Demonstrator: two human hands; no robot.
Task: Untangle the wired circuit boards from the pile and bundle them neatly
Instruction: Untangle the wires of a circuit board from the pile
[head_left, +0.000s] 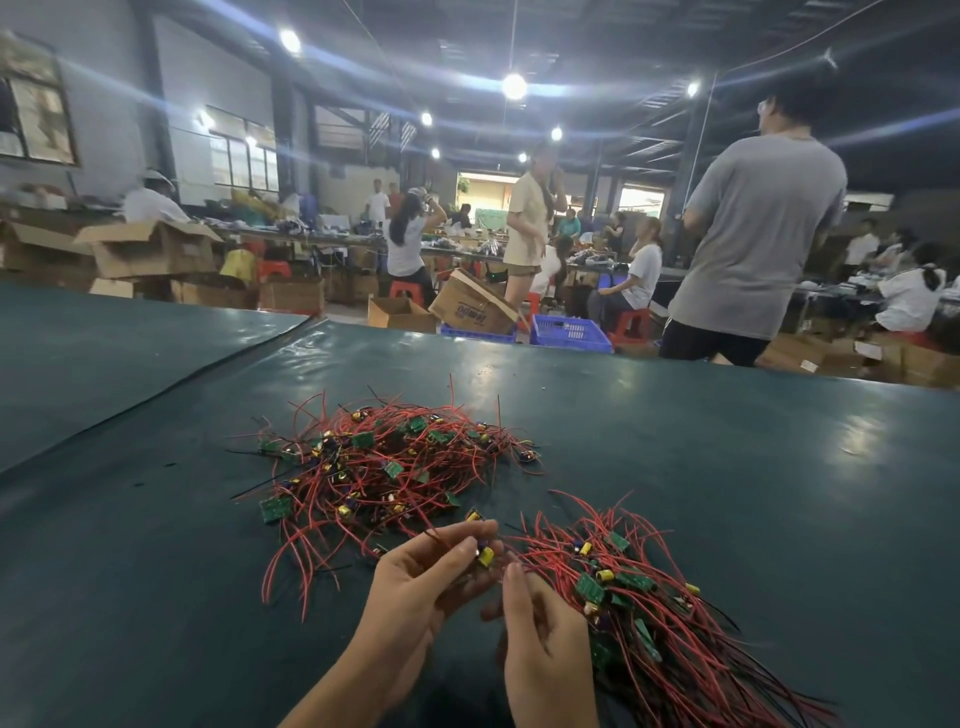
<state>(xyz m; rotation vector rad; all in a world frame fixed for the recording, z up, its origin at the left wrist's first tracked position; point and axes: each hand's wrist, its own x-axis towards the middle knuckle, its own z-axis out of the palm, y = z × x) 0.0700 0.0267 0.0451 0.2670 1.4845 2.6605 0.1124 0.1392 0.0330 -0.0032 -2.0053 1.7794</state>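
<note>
Two hands work nearest me. My left hand (431, 577) pinches a board (485, 556) with a yellow capacitor between thumb and fingers. My right hand (543, 644) curls against the bundle (649, 613) of sorted boards on its right; I cannot tell whether it grips the wires. Beyond them the pile (384, 467) sprawls on the desk (156, 571), its red leads tangled. I judge I am mid-sort. This board goes to the bundle next, which calls for drawing its lead clear of the pile and laying it parallel. Farther off, workers (644, 270) sit among cartons (150, 249).
</note>
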